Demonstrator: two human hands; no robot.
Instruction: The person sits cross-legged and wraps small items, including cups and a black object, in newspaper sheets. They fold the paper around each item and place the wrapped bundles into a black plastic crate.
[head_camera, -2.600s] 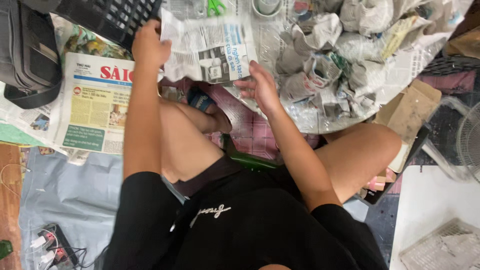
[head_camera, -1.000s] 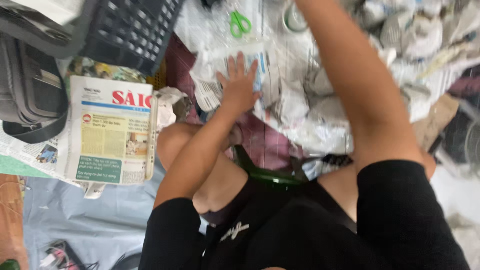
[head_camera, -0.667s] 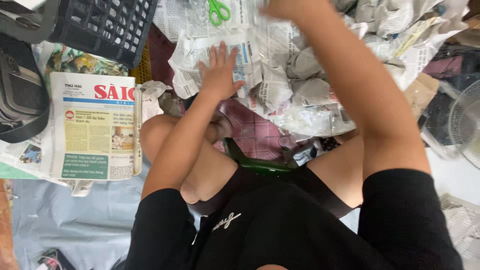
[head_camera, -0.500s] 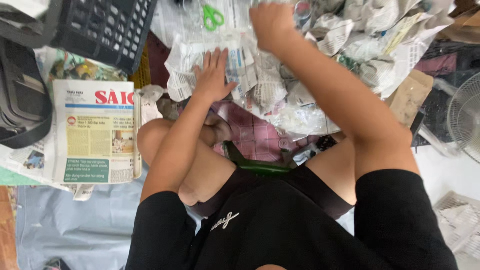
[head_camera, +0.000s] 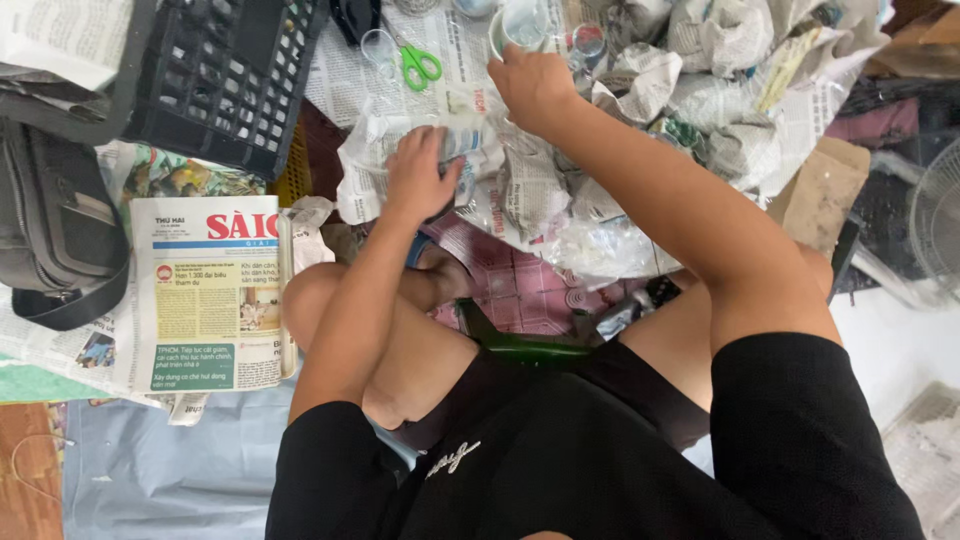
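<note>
Sitting on the floor, the person presses the left hand (head_camera: 420, 178) flat, fingers spread, on a half-wrapped bundle (head_camera: 400, 160) of newspaper just in front of the knees; it holds the paper down and does not grasp it. The right hand (head_camera: 530, 85) reaches further out to a group of clear glasses (head_camera: 525, 22) on the spread newspaper. Its fingers are curled near a glass rim, but I cannot tell if they close on the glass or only touch it.

I think the main risk is at the right hand. The glasses stand close together, near the green scissors (head_camera: 420, 65), so a quick lift could knock one glass against its neighbour and tip or chip it. The arm also passes over many crumpled bundles (head_camera: 720, 60), and a low elbow could roll one of them.

Under the left hand, the paper may spring open if the pressure goes away, and too much pressure could crack what is inside. The black crate (head_camera: 225, 75) and the folded paper (head_camera: 210, 290) lie well apart on the left.
</note>
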